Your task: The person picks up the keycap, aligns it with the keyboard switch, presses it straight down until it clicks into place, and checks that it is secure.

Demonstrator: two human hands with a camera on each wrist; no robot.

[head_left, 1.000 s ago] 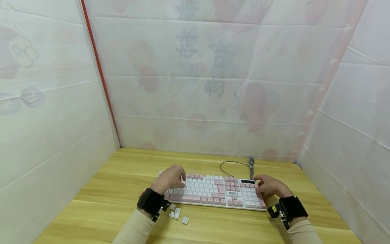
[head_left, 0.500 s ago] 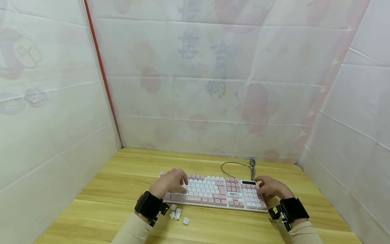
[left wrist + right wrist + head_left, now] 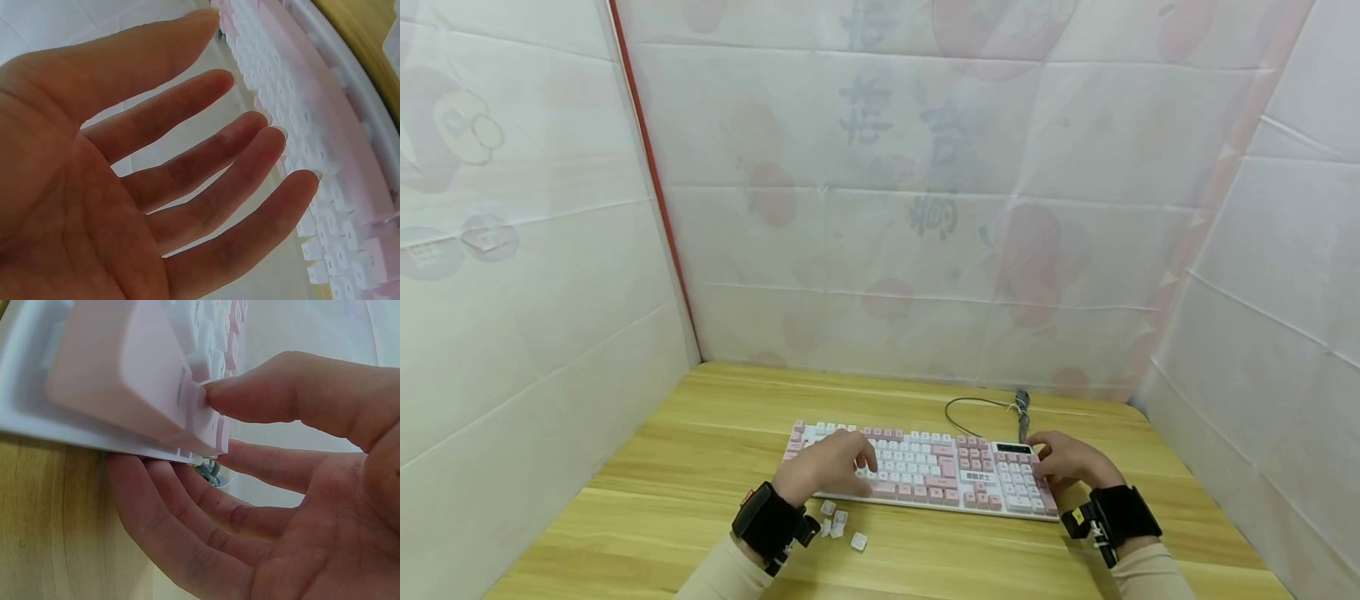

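A pink and white computer keyboard (image 3: 917,468) lies on the wooden table. My left hand (image 3: 827,467) hovers over its left part, fingers relaxed and apart; in the left wrist view this hand (image 3: 75,187) holds nothing, and its fingertips overlap the white keys (image 3: 294,106). At the keyboard's right end, my right hand (image 3: 1067,461) grips the edge. Up close in the right wrist view, its thumb (image 3: 262,394) presses on a pink key (image 3: 150,381) while the other fingers reach to the underside. Several loose white keycaps (image 3: 859,542) lie in front of the keyboard, near the left wrist.
Behind the keyboard, a grey cable (image 3: 973,399) loops to a tied bundle (image 3: 1021,408). Pale printed sheets (image 3: 880,250) wall in the table (image 3: 730,400) at the back and both sides. Black camera bands (image 3: 767,521) sit on both wrists.
My left hand has moved right and toward the front edge of the keyboard, uncovering keys at its upper left. The right hand keeps its grip at the right end.
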